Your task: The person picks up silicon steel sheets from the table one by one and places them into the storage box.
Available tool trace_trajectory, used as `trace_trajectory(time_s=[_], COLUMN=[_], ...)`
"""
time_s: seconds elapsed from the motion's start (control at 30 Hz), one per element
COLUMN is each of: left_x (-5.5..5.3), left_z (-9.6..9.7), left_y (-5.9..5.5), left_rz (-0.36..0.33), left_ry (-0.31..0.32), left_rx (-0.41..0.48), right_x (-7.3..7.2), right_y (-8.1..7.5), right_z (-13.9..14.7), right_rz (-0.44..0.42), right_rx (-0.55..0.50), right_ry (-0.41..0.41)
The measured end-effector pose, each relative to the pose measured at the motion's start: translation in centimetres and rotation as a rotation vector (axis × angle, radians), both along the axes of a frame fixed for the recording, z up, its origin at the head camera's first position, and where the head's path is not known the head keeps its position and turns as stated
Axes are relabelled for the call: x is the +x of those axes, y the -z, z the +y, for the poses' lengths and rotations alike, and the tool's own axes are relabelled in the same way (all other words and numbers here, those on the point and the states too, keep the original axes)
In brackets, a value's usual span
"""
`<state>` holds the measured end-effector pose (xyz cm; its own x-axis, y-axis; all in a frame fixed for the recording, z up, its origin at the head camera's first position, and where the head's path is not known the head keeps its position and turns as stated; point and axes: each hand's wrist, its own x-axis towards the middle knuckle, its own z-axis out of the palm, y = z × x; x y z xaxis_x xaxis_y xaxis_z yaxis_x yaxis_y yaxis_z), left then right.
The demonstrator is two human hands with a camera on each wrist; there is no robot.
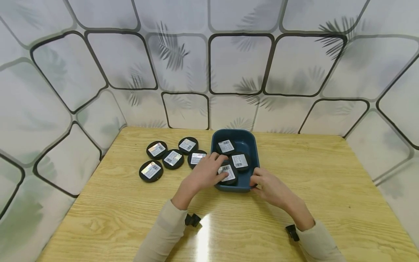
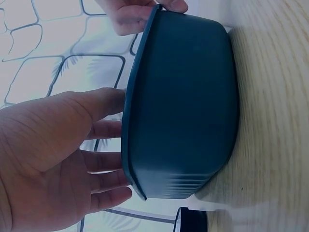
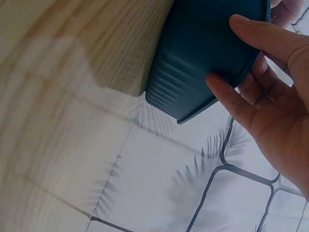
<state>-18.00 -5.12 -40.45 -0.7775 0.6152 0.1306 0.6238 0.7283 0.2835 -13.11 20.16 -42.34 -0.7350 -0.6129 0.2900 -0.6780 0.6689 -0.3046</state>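
A dark blue plastic bin (image 1: 247, 182) stands at the table's back middle with a few flat round black containers inside, each bearing a white barcode label. My left hand (image 1: 207, 171) reaches over the bin's left rim. Its thumb and fingers are about the nearest labelled round container (image 1: 230, 175); in the left wrist view (image 2: 43, 159) the bin wall hides the fingertips. My right hand (image 1: 271, 187) grips the bin's front right corner. The right wrist view shows the thumb (image 3: 256, 31) and index finger on the outer wall, the other fingers partly behind the rim.
Several more round black containers (image 1: 151, 171) lie label up left of the bin; one (image 1: 197, 158) is partly behind my left hand. The wooden table (image 1: 314, 174) meets a patterned backdrop (image 1: 240, 65) at the back and sides.
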Motion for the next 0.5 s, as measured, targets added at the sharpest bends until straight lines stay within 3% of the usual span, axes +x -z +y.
trace_trajectory(time_s=[0.5], left_x=[-0.35], left_z=[-0.64], left_y=[-0.22], left_rz=[-0.028], left_ry=[0.008], left_rx=[0.063], right_x=[0.12], right_y=[0.09], right_z=[0.03], right_rz=[-0.003], right_rx=[-0.01], right_ry=[0.002])
